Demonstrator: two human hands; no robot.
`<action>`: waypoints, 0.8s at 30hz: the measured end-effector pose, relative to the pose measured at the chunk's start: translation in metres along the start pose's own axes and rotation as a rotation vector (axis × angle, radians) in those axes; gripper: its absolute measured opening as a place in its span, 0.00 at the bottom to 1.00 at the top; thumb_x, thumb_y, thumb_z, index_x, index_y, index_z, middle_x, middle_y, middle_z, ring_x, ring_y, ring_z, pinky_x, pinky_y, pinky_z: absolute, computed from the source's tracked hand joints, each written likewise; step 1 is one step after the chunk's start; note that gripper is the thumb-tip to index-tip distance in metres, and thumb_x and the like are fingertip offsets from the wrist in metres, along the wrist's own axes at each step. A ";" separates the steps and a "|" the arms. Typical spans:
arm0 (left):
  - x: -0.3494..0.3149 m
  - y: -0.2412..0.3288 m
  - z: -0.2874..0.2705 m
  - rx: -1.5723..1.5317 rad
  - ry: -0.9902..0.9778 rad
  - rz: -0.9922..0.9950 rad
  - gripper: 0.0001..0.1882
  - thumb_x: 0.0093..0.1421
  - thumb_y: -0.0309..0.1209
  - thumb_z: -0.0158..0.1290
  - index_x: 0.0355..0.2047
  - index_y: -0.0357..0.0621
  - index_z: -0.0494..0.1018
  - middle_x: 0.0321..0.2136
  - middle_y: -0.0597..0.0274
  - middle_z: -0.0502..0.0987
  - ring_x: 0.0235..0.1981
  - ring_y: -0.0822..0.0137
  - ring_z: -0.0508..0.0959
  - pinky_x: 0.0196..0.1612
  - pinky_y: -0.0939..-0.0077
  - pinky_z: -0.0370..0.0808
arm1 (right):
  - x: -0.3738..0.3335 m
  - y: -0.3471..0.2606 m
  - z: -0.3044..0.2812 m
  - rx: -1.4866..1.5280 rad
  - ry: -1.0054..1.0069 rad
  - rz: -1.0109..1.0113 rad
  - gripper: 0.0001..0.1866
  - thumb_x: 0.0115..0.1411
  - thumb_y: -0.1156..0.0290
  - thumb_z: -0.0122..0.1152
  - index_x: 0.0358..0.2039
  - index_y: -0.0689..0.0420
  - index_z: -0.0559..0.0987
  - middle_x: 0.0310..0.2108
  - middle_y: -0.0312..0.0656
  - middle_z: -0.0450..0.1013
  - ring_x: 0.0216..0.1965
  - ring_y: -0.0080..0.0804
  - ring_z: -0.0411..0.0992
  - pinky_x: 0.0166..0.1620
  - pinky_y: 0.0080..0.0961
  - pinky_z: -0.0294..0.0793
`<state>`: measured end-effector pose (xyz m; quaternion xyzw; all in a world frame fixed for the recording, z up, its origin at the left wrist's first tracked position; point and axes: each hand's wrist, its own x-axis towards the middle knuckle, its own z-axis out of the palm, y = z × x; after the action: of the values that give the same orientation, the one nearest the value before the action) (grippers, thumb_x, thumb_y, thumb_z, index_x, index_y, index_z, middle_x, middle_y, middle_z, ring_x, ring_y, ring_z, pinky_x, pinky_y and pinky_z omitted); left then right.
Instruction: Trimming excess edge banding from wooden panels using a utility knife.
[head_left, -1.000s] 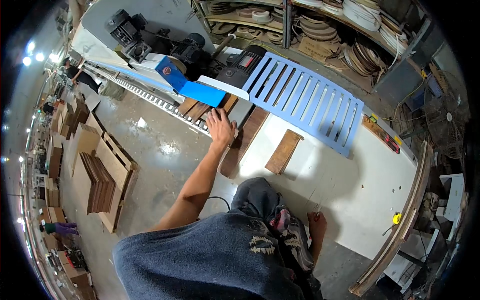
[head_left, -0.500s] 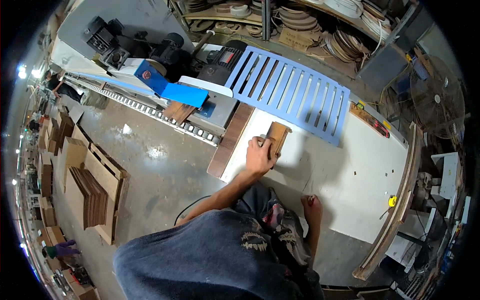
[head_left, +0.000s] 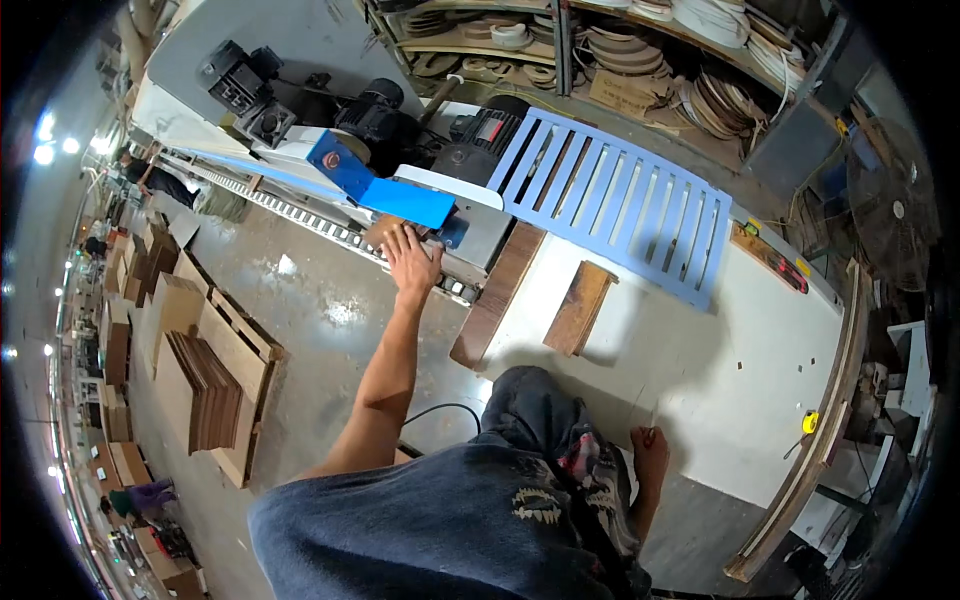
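Observation:
My left hand (head_left: pixel 413 262) reaches forward over the machine's chain track. Its fingers are stretched out and rest on a brown wooden piece (head_left: pixel 378 232) beside the blue guard plate (head_left: pixel 410 200); the hand covers much of that piece. A stack of short wooden pieces (head_left: pixel 580 308) lies on the white tabletop (head_left: pixel 690 390), apart from both hands. By the table's near edge, my right hand (head_left: pixel 651 452) hangs low with its fingers curled. Whatever it may hold is too small to make out.
A light-blue slatted panel (head_left: pixel 620 205) borders the table's far side. Dark motors (head_left: pixel 485 140) stand behind the guard. A brown board (head_left: pixel 500 295) edges the table's left. A yellow tape measure (head_left: pixel 810 422) lies at right. Stacked brown sheets (head_left: pixel 205 385) occupy a pallet at left.
My left hand has let go of the wooden pieces on the table and moved left to the piece on the chain track. The right hand stays low, fingers curled. The view has shifted slightly.

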<state>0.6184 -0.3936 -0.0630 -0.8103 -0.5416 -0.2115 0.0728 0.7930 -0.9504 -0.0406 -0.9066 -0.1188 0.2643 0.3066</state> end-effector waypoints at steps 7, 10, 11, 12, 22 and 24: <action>-0.014 0.050 -0.028 -0.212 -0.109 0.250 0.26 0.56 0.39 0.61 0.49 0.40 0.67 0.55 0.38 0.67 0.56 0.39 0.66 0.59 0.47 0.61 | 0.018 -0.011 0.003 0.050 0.021 -0.127 0.21 0.60 0.53 0.64 0.29 0.61 0.73 0.25 0.46 0.73 0.29 0.44 0.73 0.36 0.37 0.71; -0.006 0.048 -0.024 -0.277 -0.214 0.178 0.25 0.51 0.38 0.64 0.45 0.44 0.67 0.41 0.45 0.71 0.44 0.41 0.71 0.53 0.46 0.66 | 0.023 -0.035 0.003 0.105 0.015 -0.211 0.21 0.61 0.62 0.64 0.23 0.58 0.62 0.20 0.39 0.64 0.25 0.30 0.62 0.33 0.29 0.67; -0.006 0.064 -0.028 -0.353 -0.259 0.194 0.26 0.51 0.38 0.65 0.46 0.44 0.68 0.41 0.43 0.71 0.44 0.41 0.71 0.51 0.47 0.67 | 0.032 -0.018 0.008 0.122 0.029 -0.248 0.22 0.64 0.59 0.61 0.23 0.58 0.63 0.20 0.38 0.64 0.25 0.29 0.62 0.33 0.29 0.67; -0.010 0.071 -0.039 -0.411 -0.304 0.197 0.27 0.50 0.39 0.65 0.46 0.45 0.68 0.42 0.42 0.71 0.44 0.40 0.71 0.50 0.49 0.68 | 0.033 -0.031 0.007 0.121 0.039 -0.241 0.22 0.64 0.59 0.61 0.23 0.58 0.63 0.20 0.38 0.64 0.25 0.29 0.62 0.33 0.29 0.67; -0.123 0.214 -0.085 -0.615 -0.536 0.261 0.41 0.48 0.45 0.68 0.55 0.39 0.61 0.42 0.38 0.65 0.44 0.39 0.69 0.47 0.48 0.70 | 0.075 -0.081 0.044 0.369 -0.096 0.032 0.26 0.69 0.47 0.52 0.46 0.61 0.76 0.35 0.40 0.75 0.30 0.28 0.73 0.31 0.28 0.73; -0.119 0.215 -0.070 -0.629 -0.450 0.250 0.44 0.50 0.47 0.66 0.60 0.38 0.59 0.43 0.38 0.65 0.47 0.38 0.68 0.49 0.47 0.70 | 0.066 -0.095 0.044 0.564 -0.114 0.061 0.27 0.69 0.48 0.52 0.51 0.62 0.75 0.45 0.41 0.76 0.35 0.28 0.74 0.32 0.26 0.75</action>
<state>0.7563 -0.6052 -0.0263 -0.8786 -0.3503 -0.1739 -0.2740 0.8185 -0.8293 -0.0389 -0.7725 -0.0303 0.3466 0.5312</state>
